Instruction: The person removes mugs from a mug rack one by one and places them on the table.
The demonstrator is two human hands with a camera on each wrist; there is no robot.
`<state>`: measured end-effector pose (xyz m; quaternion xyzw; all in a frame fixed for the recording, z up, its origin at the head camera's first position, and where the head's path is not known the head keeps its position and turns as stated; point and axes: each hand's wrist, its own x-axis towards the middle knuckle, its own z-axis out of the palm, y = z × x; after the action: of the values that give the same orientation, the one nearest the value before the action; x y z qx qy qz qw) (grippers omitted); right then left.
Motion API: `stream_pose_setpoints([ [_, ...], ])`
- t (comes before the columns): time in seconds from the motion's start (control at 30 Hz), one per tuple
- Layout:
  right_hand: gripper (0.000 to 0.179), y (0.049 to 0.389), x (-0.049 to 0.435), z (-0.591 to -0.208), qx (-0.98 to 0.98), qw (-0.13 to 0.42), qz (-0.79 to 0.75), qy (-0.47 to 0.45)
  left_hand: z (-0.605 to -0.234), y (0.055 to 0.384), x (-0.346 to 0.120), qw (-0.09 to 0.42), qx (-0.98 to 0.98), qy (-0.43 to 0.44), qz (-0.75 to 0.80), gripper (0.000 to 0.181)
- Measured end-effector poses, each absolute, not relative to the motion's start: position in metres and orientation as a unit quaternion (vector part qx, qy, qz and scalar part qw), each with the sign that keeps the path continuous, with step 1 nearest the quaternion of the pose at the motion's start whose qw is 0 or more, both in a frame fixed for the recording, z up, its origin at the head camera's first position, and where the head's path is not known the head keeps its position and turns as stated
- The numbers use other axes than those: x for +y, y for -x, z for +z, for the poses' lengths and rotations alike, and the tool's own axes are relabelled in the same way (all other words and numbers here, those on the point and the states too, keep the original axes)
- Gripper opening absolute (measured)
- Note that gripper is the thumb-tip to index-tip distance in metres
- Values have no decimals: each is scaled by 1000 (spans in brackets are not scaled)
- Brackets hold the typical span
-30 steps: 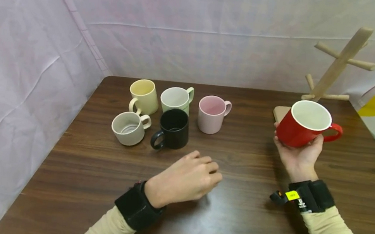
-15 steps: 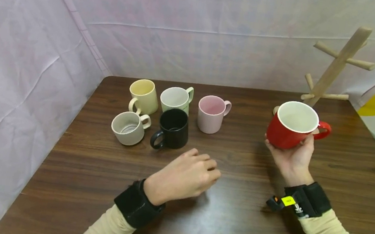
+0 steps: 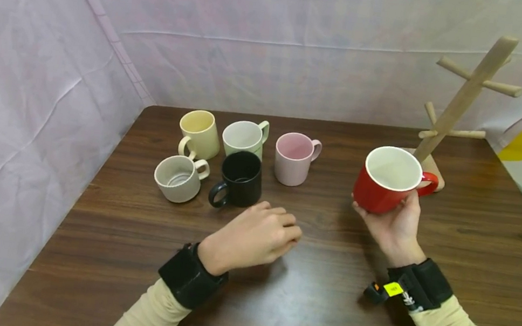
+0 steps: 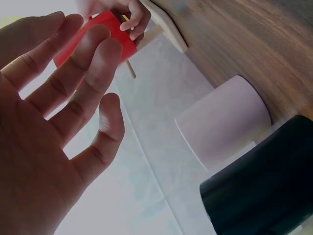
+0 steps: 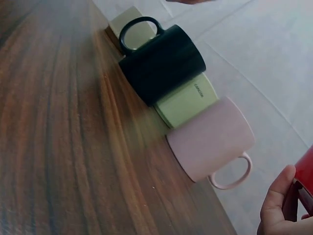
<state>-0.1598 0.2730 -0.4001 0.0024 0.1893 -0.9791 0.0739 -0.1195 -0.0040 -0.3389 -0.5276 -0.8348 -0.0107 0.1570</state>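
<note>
On the right in the head view, my right hand (image 3: 394,231) grips a red mug (image 3: 377,191) by its body from below, holding it upright above the table. The mug has a white inside, and its handle points right. In the right wrist view only part of the red mug (image 5: 306,174) shows, with a thumb along it. My left hand (image 3: 252,235) hovers near the middle of the table with relaxed, slightly bent fingers and nothing in them. Closest to it stands a black mug (image 3: 243,182). A pink mug (image 3: 292,164) stands between the two hands, farther back.
A wooden mug tree (image 3: 458,106) with bare pegs leans at the back right, behind the red mug. At the left stand a yellow mug (image 3: 205,140), a pale green mug (image 3: 243,138) and a ribbed off-white cup (image 3: 183,189). White cloth (image 3: 275,45) hangs behind the table.
My right hand has carried the red mug left and nearer to me, away from the mug tree's base. My left hand has drifted slightly left. The other mugs have stayed put.
</note>
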Motion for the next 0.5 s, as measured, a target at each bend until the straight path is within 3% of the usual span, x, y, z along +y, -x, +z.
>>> stream_pose_setpoints([
  [0.5, 40, 152, 259, -401, 213, 97, -971, 47, -338, 125, -9, 158, -843, 515, -19, 9],
])
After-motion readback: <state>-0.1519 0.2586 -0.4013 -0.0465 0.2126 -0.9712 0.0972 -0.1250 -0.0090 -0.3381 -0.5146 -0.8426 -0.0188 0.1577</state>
